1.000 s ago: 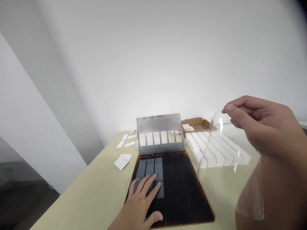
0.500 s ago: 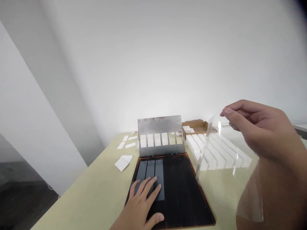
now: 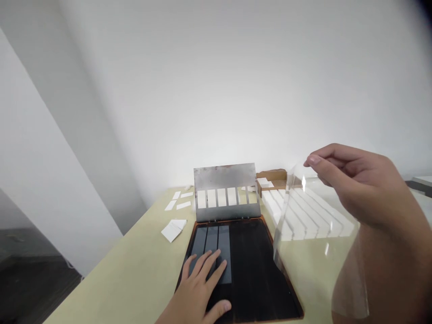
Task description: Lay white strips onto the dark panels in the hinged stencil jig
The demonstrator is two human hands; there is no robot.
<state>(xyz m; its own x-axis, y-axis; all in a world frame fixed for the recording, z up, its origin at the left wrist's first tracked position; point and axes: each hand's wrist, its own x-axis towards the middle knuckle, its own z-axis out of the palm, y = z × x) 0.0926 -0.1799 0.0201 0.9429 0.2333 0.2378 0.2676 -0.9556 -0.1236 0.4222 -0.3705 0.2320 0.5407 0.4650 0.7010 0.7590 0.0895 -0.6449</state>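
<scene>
Three strips [image 3: 212,236] lie side by side on the left half of a board [image 3: 259,274] at lower center on the desk [image 3: 118,279], under the left hand [image 3: 199,288], its fingers spread apart. At right, the right hand [image 3: 357,184] pinches a film [image 3: 313,247], which hangs upright. With the flap [image 3: 224,177] raised at center, the work appears only partway along.
</scene>
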